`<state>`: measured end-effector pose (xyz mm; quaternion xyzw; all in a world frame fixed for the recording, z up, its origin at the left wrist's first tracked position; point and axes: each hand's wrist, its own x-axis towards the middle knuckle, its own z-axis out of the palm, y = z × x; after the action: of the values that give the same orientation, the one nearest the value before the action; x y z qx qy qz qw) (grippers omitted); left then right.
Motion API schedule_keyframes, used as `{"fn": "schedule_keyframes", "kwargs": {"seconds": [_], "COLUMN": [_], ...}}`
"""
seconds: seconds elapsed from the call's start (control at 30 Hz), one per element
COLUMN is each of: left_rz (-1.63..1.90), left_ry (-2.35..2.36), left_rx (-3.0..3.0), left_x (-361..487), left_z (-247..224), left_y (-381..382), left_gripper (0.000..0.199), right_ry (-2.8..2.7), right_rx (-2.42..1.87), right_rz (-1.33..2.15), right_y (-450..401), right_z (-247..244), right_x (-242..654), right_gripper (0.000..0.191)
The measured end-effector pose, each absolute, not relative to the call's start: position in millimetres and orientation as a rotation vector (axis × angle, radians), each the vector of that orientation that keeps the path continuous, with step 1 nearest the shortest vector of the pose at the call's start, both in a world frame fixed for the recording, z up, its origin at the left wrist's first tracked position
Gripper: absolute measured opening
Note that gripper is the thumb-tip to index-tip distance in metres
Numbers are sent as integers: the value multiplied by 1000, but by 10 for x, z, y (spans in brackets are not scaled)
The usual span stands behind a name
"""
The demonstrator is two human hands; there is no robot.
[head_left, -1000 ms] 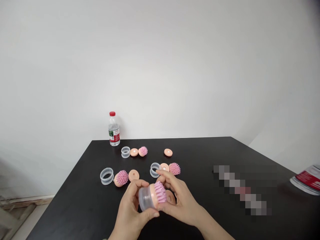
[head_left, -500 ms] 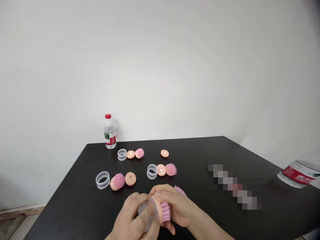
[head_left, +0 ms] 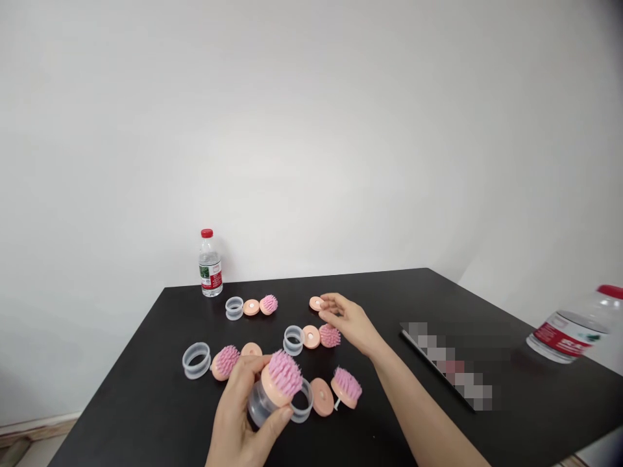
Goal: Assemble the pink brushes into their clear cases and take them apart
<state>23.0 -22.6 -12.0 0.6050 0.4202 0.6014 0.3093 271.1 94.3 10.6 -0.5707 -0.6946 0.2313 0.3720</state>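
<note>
Left hand (head_left: 238, 415): where both hands were closed round the piece half a second ago, this one now grips it alone, thumb in front, fingers behind.
Held piece: pink-bristled brush (head_left: 283, 377) on a peach base, seated against a clear ring (head_left: 259, 407); raised above the near tabletop (head_left: 379, 434).
Right hand (head_left: 351, 324): gone from the piece; reached forward, fingers part-curled and holding nothing visible, tips at the lone disc. Contact cannot be told.
Lone disc (head_left: 315, 303): peach, white-centred, far side. By judgement, brush and ring stay together in a single grip, freeing the other hand for this part.
Near set: second ring (head_left: 310, 403), peach disc (head_left: 322, 397) and tilted brush (head_left: 346, 387) with white stem, now uncovered by the hands.
Other sets: three, each of ring, disc and brush: middle (head_left: 311, 336), left (head_left: 226, 362), back (head_left: 251, 307).
Blurred strip (head_left: 450, 366): right of the forearm; any writing masked by pixelation.
Left bottle (head_left: 211, 272): red cap; red, white and green label, lettering too small.
Right bottle (head_left: 559, 336): red cap now in view; white characters on red, unreadable.
</note>
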Motion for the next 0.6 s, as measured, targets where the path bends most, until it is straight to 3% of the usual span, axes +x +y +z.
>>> {"fn": "schedule_keyframes", "kwargs": {"seconds": [0.13,0.33,0.5,0.6], "left_rz": [1498,1450,1462,1477], "left_ry": [1093,893,781,747], "left_rx": [1234,820,885,850], "left_x": [210,211,190,185], "left_z": [-127,-111,-34,8], "left_y": [-237,-210,-171,-155], "left_gripper": [49,60,50,47], "right_ry": [-1961,-2186,-2101,-1981], "right_rx": [-1572,-1694,-1694,-1586], "right_rz": [468,457,417,412], "right_y": [1495,1883,1796,1549], "right_z": [18,-159,-88,48], "right_x": [2803,2754,2755,2662], "right_gripper": [42,26,21,28]}}
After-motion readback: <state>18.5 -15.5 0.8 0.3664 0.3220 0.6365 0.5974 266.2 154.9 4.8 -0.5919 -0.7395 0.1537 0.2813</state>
